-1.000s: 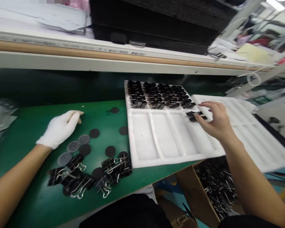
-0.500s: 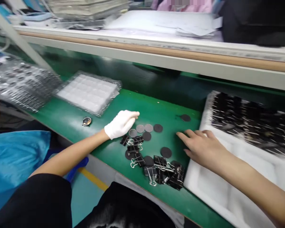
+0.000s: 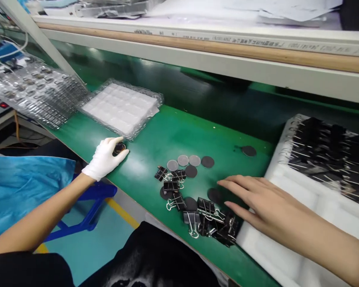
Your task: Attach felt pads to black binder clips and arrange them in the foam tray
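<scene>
At centre left, the left hand (image 3: 107,158) is wearing a plain white glove (image 3: 97,165), and a small round piece (image 3: 119,149) is showing black with an orange-gold edge. The worktop (image 3: 146,153) is gleaming green. Around the centre, grey discs (image 3: 183,160) are contrasting with matt black discs (image 3: 208,162); below, binder clips (image 3: 171,186) are pairing black bodies with silver handles. At lower right, a foam tray (image 3: 305,187) is showing white. In the upper left, a tray (image 3: 119,107) is showing a white grid. At lower left, a cloth (image 3: 32,175) is showing bright blue.
</scene>
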A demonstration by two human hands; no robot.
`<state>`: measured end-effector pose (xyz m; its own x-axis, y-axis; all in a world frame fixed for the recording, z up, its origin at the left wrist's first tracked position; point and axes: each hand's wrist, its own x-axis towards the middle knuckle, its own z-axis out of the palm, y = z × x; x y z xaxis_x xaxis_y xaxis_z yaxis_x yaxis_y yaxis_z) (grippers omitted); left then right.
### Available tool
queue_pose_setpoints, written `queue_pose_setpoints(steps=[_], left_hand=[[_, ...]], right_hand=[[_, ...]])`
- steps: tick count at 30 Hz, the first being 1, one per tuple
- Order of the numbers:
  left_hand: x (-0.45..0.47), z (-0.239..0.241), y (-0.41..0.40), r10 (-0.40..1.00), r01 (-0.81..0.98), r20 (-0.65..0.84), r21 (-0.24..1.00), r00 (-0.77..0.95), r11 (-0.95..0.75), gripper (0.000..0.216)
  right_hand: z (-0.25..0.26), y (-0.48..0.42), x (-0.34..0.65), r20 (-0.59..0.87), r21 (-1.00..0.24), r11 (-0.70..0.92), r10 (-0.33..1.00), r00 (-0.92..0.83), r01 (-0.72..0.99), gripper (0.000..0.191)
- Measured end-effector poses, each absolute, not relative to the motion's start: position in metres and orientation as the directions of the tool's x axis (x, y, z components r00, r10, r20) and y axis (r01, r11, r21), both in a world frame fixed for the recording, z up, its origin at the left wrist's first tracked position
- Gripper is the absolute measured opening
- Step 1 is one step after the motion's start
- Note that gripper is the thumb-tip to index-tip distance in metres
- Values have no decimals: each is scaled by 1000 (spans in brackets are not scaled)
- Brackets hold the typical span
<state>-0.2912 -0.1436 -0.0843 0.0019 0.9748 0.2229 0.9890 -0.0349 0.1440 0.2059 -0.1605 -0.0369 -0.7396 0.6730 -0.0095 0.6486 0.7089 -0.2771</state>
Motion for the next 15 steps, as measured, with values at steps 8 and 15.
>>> queue_pose_setpoints(steps=[8,15], left_hand=[[-221,-82,-132,905,876,153,230,397,-423,51],[-139,-85,-57,861,820,151,263,486,-509,58]], right_hand=[[-31,-151,209,-69,-268,682,691,-720,680,35],[-28,-149,184,-253,-299,682,618,-745,667,41]])
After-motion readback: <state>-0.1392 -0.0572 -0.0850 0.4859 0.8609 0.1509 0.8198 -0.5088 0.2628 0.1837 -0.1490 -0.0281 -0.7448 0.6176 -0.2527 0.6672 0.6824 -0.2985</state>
